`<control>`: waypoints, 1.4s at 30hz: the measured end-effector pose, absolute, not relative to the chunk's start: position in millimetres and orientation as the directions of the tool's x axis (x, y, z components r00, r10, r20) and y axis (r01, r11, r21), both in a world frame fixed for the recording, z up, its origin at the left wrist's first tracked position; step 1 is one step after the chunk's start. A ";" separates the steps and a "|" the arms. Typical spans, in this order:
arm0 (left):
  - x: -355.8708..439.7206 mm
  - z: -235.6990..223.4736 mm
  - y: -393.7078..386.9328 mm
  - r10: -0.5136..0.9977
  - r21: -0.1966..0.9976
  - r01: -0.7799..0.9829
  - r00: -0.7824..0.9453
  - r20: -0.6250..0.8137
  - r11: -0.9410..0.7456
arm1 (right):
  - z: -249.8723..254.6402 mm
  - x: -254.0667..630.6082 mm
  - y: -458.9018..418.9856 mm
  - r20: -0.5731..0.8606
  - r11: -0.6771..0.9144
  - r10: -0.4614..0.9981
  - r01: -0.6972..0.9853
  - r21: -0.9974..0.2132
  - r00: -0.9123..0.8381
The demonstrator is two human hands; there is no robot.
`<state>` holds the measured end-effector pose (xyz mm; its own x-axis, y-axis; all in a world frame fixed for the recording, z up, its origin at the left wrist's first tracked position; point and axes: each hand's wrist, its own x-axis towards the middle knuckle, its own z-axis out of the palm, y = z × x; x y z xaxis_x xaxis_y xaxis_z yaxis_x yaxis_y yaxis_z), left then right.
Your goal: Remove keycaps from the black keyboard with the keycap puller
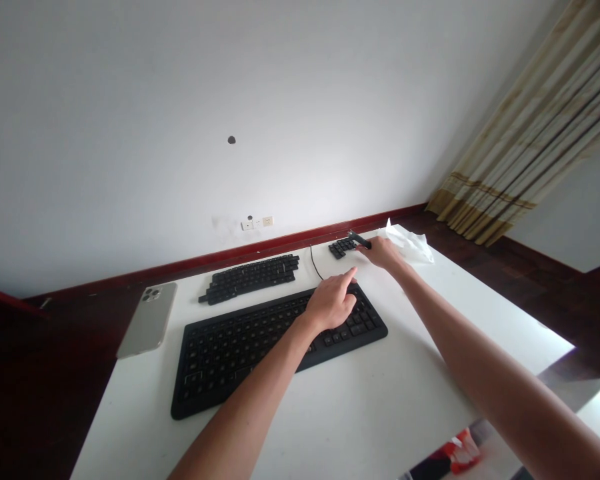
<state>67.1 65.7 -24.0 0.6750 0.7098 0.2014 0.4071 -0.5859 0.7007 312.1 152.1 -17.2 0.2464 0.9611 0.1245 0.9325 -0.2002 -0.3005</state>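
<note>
My left hand rests on the right part of a black keyboard on a white table, its fingers curled and the forefinger pointing forward. My right hand reaches farther back and is closed round a thin black tool whose tip is over a small block of loose black keycaps. A larger group of removed black keycaps lies behind the keyboard. The keyboard's cable runs back between the two groups.
A silver phone lies face down at the table's left edge. A crumpled white tissue sits at the far right corner behind my right hand. Behind the table are a white wall, a dark red skirting and a striped curtain.
</note>
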 end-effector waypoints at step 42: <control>26.3 -14.0 -28.4 0.790 0.414 0.674 0.547 0.276 -0.612 | 5.6 263.4 44.4 -0.072 -0.019 0.942 0.163 -0.986 -0.327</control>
<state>26.3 -28.4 -14.0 0.5475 0.7900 0.2761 0.6741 -0.6118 0.4138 263.4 44.4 5.6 -0.3273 0.9421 -0.0725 0.1629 -0.0193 -0.9865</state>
